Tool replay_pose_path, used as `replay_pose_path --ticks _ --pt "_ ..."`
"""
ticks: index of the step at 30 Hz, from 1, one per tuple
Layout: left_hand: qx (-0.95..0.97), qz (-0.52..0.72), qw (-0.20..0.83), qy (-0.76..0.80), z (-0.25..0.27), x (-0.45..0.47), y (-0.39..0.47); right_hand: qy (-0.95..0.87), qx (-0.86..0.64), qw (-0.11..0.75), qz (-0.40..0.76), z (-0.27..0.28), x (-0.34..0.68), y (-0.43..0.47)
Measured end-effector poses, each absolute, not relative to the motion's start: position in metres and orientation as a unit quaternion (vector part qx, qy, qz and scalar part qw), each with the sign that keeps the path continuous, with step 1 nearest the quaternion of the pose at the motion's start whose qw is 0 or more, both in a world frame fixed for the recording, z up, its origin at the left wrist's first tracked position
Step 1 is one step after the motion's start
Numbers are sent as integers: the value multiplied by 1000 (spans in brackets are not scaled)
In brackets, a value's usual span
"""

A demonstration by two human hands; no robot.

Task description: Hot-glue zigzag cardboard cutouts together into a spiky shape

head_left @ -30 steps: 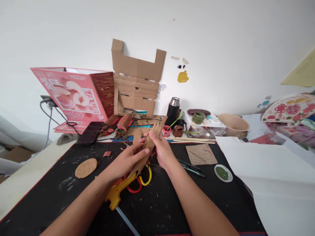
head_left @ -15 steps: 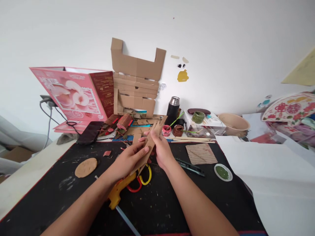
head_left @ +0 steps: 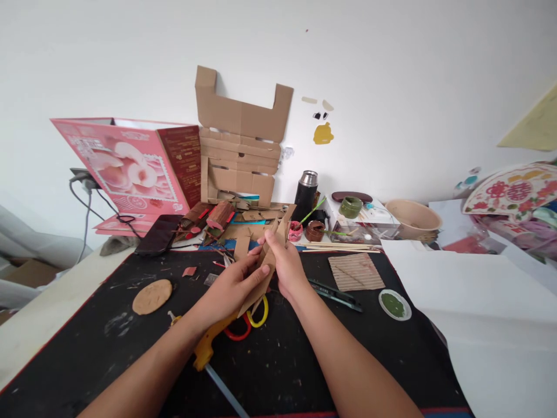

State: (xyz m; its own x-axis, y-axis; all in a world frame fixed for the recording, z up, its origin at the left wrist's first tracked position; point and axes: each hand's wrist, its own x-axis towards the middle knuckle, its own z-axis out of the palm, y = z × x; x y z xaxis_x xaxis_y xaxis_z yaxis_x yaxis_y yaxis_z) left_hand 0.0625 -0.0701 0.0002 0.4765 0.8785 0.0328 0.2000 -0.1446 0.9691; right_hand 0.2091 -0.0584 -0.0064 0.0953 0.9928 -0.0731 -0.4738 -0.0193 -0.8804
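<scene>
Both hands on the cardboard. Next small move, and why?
I'd probably even up the cardboard before letting go: the left hand and right hand both grip it, and its upper ends stick up unevenly above the fingers. Whether it is one folded piece or several, I can't tell.

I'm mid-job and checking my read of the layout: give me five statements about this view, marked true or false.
1. The left hand and right hand both hold the cardboard piece. True.
2. The black flask lies on its side. False: the black flask stands upright.
3. The dish of green paint is right of the corrugated square. True.
4. The yellow glue gun is partly hidden by the right forearm. False: the left forearm partly hides the yellow glue gun.
5. The tan disc lies on the black mat. True.
</scene>
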Motion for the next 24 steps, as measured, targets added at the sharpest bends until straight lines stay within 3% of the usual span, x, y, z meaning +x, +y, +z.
replay_pose_path --ticks 10,18,24 --pt "692 328 513 388 6 63 -70 -324 -387 626 595 -7 208 -58" --pt "462 336 699 430 8 60 -70 -363 -340 601 625 -1 214 -65" --pt "489 347 687 410 9 66 -72 -381 -333 582 637 -7 212 -63"
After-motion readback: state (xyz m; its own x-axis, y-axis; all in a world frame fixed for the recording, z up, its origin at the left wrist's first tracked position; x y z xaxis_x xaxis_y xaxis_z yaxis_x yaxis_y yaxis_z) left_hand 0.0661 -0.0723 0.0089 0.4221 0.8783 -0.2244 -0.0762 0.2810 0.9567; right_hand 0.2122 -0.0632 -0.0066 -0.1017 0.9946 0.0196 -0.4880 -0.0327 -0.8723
